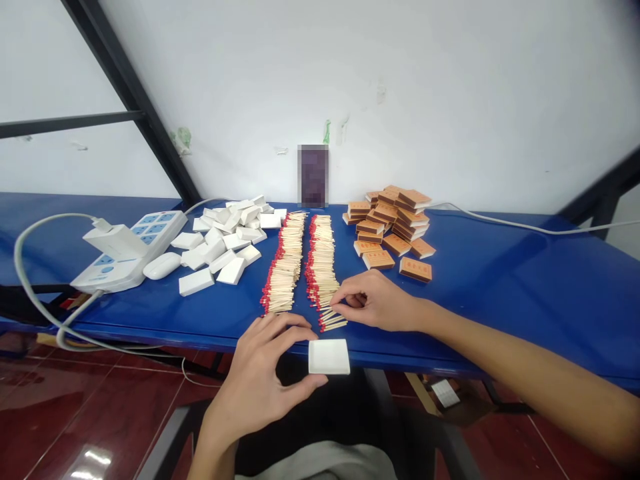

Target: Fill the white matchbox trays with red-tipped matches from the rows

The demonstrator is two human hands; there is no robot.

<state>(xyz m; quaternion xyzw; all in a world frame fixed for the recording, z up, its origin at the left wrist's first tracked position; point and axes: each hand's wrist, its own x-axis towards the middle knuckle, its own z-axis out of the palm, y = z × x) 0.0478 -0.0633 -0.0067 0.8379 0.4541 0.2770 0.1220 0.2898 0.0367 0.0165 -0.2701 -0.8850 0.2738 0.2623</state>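
At the table's front edge my left hand (273, 373) holds a small white matchbox tray (329, 357) between thumb and fingers. The tray's open side faces up, and its inside looks bare. My right hand (373, 300) is closed in a pinch at the near end of the right-hand row of matchsticks (321, 257), on their plain wooden ends. How many sticks the fingertips grip is hidden. Another row of red-headed matchsticks (286, 263) lies just left of it.
White matchbox trays (233, 230) lie heaped on the left. Orange-brown matchbox sleeves (390, 217) are piled on the right. A power strip (130, 250) with a charger, a white cable (25, 267) and a white mouse-like object (162, 265) occupy the blue table's (500, 287) left side.
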